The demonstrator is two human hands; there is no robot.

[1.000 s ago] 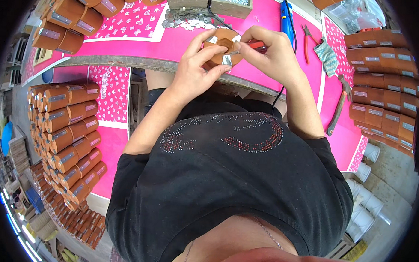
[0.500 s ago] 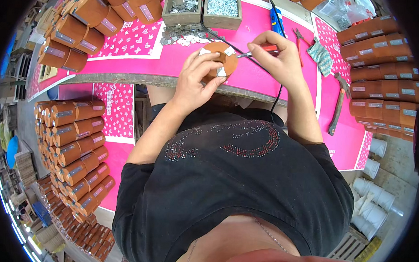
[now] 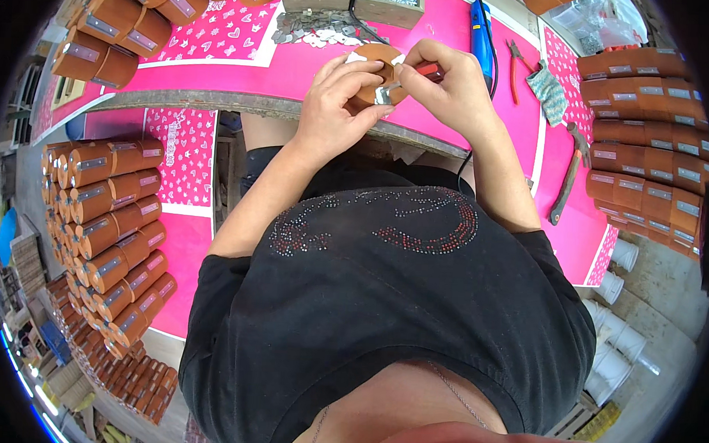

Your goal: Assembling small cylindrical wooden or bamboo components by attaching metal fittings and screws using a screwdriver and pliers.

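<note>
My left hand [image 3: 335, 107] is wrapped round a round brown wooden piece [image 3: 382, 52] at the table's near edge, its flat end facing up. Small pale metal plates [image 3: 385, 93] lie on that end, around a hole in the middle. My right hand [image 3: 458, 91] grips a slim red-handled tool [image 3: 430, 71] and reaches to the piece's right side. Its fingertips touch or nearly touch the plate there. The tool's tip is hidden behind my fingers, so its exact kind is unclear.
Beyond the piece are loose metal plates [image 3: 322, 36] and a wooden box [image 3: 389, 16] of small screws. A blue corded power tool [image 3: 481, 42], red-handled pliers [image 3: 514, 71], a knitted glove [image 3: 548, 95] and a hammer [image 3: 571, 174] lie rightward. Brown cylinders are stacked left [image 3: 108, 236] and right [image 3: 646, 157].
My right hand has moved left, bringing its fingertips onto or close against the piece. The red-handled tool's tip has gone from sight. The whole view has shifted slightly.
</note>
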